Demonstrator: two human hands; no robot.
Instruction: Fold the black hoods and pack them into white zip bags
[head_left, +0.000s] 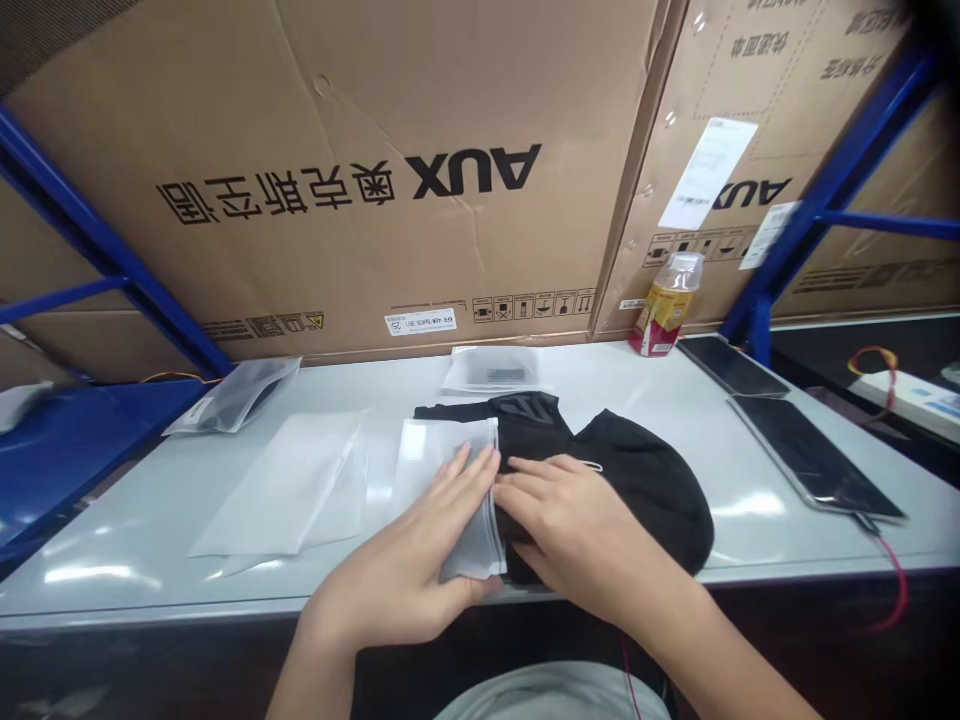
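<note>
A frosted plastic zip bag (431,450) lies near the front edge of the table, its zip edge toward the right. My left hand (424,550) rests on this bag with its fingers stretched out. Beside it, my right hand (566,520) lies on a black cloth item (652,480), fingertips at the bag's zip edge and fingers extended. The cloth has a grey printed mark and a small white loop, and it spreads out to the right. Part of it may be under the bag; my hands hide that area.
Flat frosted bags (277,490) lie on the left, with another bag (236,393) behind them. A bag with a dark label (495,370) is at the back. On the right are a drink bottle (666,305) and two phones (814,450). Large cartons (337,260) stand behind.
</note>
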